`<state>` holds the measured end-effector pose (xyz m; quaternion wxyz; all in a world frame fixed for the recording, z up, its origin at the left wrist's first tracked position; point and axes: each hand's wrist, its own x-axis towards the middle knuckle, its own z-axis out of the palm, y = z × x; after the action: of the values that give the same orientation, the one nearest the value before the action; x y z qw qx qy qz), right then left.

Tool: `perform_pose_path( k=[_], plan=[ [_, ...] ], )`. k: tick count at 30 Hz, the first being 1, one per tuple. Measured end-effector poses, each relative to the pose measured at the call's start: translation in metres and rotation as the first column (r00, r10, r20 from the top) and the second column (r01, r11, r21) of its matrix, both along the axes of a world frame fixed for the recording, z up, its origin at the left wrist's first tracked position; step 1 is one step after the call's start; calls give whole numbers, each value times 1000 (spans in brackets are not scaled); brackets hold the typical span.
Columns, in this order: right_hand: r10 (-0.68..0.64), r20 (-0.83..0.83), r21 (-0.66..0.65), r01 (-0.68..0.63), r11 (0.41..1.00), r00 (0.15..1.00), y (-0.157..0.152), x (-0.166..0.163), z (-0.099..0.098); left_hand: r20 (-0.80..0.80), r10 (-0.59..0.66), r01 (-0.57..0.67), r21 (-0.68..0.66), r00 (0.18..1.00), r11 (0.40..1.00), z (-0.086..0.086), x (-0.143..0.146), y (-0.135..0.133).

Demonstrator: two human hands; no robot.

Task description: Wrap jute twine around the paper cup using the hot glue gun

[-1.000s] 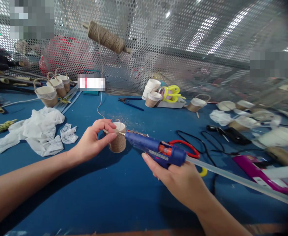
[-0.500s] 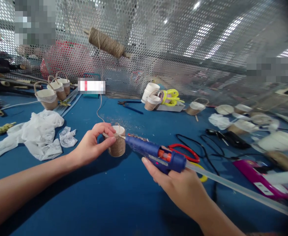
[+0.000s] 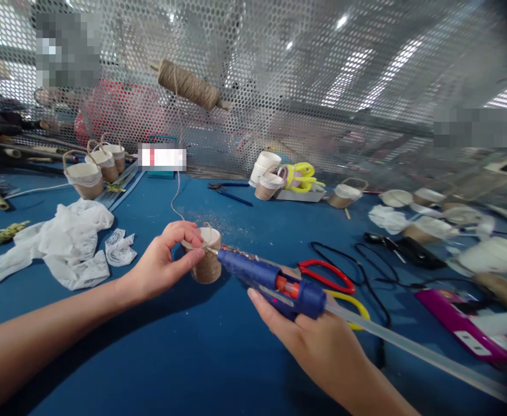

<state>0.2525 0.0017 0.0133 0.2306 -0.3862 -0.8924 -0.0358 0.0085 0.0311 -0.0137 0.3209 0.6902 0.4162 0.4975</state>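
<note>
A small paper cup wrapped in brown covering, with a white inside and a thin twine loop at its rim, stands on the blue table. My left hand is closed at the cup's left rim, thumb and fingers pinching there. Twine runs down from a spool to this hand; its end is hidden by the fingers. My right hand grips a blue glue gun with a long clear glue stick out of its back. The nozzle points left and meets the cup's rim near my left thumb.
The twine spool hangs on the perforated metal screen. White lace lies left, near several finished cups. Pliers lie behind. Red-handled scissors, black cables and a purple power strip lie to the right.
The whole view has shifted slightly, with things sitting lower in the picture. The glue gun's nozzle stays at the cup's rim, and both hands keep nearly the same hold.
</note>
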Motion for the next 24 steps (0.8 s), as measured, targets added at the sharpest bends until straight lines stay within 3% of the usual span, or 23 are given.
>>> perform_pose_path(
  k=[9, 15, 24],
  plan=[
    [3, 58, 98, -9, 995, 998, 1, 4, -2, -19, 3, -2, 19, 1000, 1000, -1, -1, 1],
    [25, 185, 282, -77, 956, 982, 3, 1, -2, -23, 7, -6, 20, 1000, 1000, -3, 0, 2],
    [18, 151, 228, -52, 972, 988, 0, -5, 8, -26, 6, -6, 18, 1000, 1000, -2, 0, 1]
  ],
)
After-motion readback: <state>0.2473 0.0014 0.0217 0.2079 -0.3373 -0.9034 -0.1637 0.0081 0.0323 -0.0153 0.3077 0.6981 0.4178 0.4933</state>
